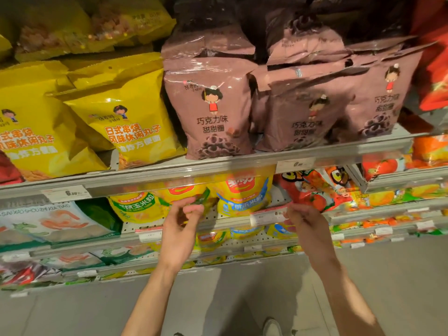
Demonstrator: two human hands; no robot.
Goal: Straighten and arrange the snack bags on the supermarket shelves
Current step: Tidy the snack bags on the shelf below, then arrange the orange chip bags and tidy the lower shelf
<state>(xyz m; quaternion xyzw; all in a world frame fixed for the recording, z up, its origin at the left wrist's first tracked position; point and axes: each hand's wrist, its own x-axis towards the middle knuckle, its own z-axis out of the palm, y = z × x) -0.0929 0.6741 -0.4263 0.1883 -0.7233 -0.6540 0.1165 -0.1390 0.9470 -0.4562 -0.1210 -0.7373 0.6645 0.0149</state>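
Note:
Two yellow corn snack bags stand on the second shelf, under the rail of the shelf above. My left hand is raised in front of the yellow-green corn bag, with thumb and curled fingers pinching its green lower corner. My right hand is seen from the back, its fingertips at the end of a white price tag and just below a red-orange tomato snack bag. Its fingers are hidden, so I cannot tell whether it holds anything. Brown chocolate-ring bags and yellow bags fill the upper shelf.
The upper shelf rail juts out above both hands. A white shrimp-stick bag lies at the left of the second shelf. Lower shelves hold more bags. Grey floor and my shoe lie below.

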